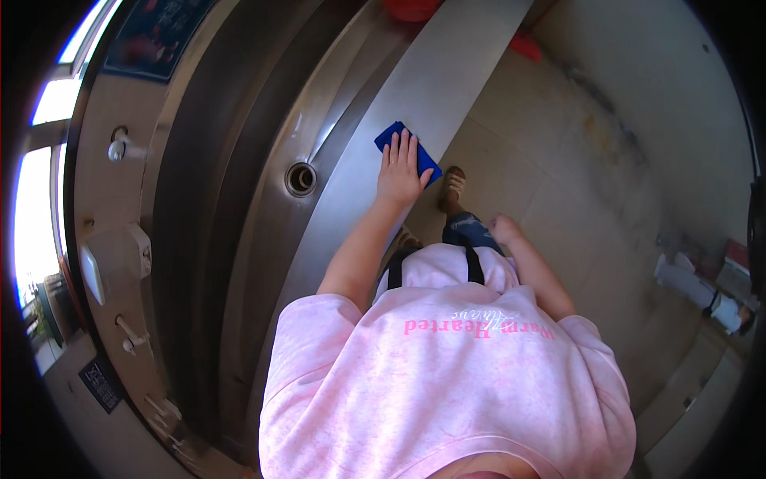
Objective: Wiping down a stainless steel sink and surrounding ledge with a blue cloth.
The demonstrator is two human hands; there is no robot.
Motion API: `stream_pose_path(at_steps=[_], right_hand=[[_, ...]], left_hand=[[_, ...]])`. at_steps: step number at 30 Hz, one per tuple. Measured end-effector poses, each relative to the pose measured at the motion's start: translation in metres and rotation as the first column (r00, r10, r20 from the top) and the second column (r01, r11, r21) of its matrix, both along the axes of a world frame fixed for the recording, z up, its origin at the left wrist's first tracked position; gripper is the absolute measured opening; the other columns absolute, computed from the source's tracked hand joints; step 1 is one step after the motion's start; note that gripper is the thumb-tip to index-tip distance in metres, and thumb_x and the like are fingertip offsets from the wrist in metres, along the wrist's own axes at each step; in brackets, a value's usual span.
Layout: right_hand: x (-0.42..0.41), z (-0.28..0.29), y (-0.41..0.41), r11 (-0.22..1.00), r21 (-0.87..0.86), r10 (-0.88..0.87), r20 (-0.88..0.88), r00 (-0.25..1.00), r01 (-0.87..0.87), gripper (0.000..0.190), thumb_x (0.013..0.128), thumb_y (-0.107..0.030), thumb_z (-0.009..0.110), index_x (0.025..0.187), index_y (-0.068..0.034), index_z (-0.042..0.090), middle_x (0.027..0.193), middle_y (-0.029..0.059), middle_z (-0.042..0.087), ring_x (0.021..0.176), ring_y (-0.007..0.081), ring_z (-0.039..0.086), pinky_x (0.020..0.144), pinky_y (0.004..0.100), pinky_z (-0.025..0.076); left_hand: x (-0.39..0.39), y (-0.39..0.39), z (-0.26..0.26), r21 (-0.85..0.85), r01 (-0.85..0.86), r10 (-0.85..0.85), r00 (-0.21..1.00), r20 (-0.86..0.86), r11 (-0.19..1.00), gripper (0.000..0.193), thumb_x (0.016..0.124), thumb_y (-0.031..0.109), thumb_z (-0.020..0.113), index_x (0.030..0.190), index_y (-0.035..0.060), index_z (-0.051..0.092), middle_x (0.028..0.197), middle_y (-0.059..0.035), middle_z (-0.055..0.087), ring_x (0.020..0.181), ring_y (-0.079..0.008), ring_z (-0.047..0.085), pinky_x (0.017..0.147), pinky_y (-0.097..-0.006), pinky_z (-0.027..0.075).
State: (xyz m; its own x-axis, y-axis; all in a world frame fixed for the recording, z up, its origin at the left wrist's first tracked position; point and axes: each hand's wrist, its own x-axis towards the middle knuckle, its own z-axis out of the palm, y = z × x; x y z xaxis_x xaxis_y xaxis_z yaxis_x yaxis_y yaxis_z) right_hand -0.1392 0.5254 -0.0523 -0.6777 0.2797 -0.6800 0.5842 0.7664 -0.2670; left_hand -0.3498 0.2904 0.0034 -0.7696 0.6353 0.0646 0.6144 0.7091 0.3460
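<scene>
My left hand (400, 173) lies flat on a folded blue cloth (429, 166), its fingers spread and palm down. The cloth rests on the broad stainless-steel front ledge (443, 78) of a long trough sink. Left of the ledge, a round drain (300, 179) opens in the metal basin floor (269, 209). My right hand (506, 229) hangs low at my right side, over the floor and away from the sink. Its fingers look curled, but too little of them shows to tell whether they are closed.
White taps (118, 149) and a white wall-mounted box (116, 263) line the wall behind the sink. A red basin (413, 8) sits at the far end. Another person (712, 299) is at the far right. Tiled floor (508, 138) lies beside the ledge.
</scene>
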Motion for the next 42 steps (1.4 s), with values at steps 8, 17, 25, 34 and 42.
stream_pose_path(at_steps=[8,17,25,34,42], right_hand=[[0.019,-0.008,-0.039,0.999,-0.010,0.051,0.026,0.998,-0.050,0.025,0.080,-0.022,0.054,0.091,-0.005,0.068,0.092,0.0214,0.065,0.087,0.0368,0.063,0.080,0.0440,0.049],[0.028,-0.031,-0.099,0.982,-0.027,0.188,-0.002,0.982,-0.188,0.031,0.082,-0.026,0.054,0.103,-0.005,0.064,0.104,0.0212,0.063,0.095,0.0369,0.061,0.085,0.0435,0.048],[0.031,-0.024,-0.111,0.986,0.007,0.164,-0.067,0.984,-0.164,0.030,0.083,-0.024,0.054,0.102,-0.003,0.065,0.101,0.0221,0.064,0.094,0.0381,0.061,0.085,0.0430,0.048],[0.046,-0.027,-0.068,0.999,-0.006,0.046,-0.066,0.997,-0.046,0.029,0.080,-0.023,0.057,0.100,-0.005,0.066,0.098,0.0218,0.064,0.092,0.0372,0.062,0.083,0.0422,0.049],[0.049,-0.028,-0.011,0.994,-0.069,-0.086,-0.016,0.996,0.085,0.029,0.081,-0.024,0.057,0.100,-0.004,0.065,0.098,0.0209,0.065,0.092,0.0363,0.062,0.082,0.0416,0.049]], left_hand=[[0.068,-0.083,-0.002,0.023,-0.142,0.143,0.989,-0.031,0.990,0.080,0.083,0.046,0.057,0.141,0.0001,0.027,0.149,-0.0182,0.023,0.138,-0.0345,0.019,0.112,-0.0455,0.015],[0.135,-0.195,-0.014,-0.026,-0.373,0.372,0.928,-0.027,0.927,0.082,0.082,0.046,0.058,0.142,0.0009,0.024,0.150,-0.0185,0.020,0.139,-0.0370,0.016,0.111,-0.0495,0.014],[0.154,-0.199,-0.007,-0.120,-0.589,0.592,0.806,-0.014,0.799,0.088,0.083,0.047,0.056,0.140,-0.0084,0.018,0.149,-0.0266,0.014,0.138,-0.0425,0.010,0.111,-0.0505,0.012],[0.080,-0.135,-0.012,-0.053,-0.362,0.362,0.932,-0.018,0.930,0.090,0.084,0.049,0.055,0.140,-0.0097,0.017,0.148,-0.0290,0.013,0.137,-0.0457,0.009,0.110,-0.0527,0.014],[-0.016,-0.012,-0.015,-0.018,-0.204,0.204,0.979,-0.030,0.979,0.093,0.080,0.053,0.056,0.141,-0.0067,0.019,0.149,-0.0258,0.014,0.139,-0.0418,0.010,0.112,-0.0494,0.011]])
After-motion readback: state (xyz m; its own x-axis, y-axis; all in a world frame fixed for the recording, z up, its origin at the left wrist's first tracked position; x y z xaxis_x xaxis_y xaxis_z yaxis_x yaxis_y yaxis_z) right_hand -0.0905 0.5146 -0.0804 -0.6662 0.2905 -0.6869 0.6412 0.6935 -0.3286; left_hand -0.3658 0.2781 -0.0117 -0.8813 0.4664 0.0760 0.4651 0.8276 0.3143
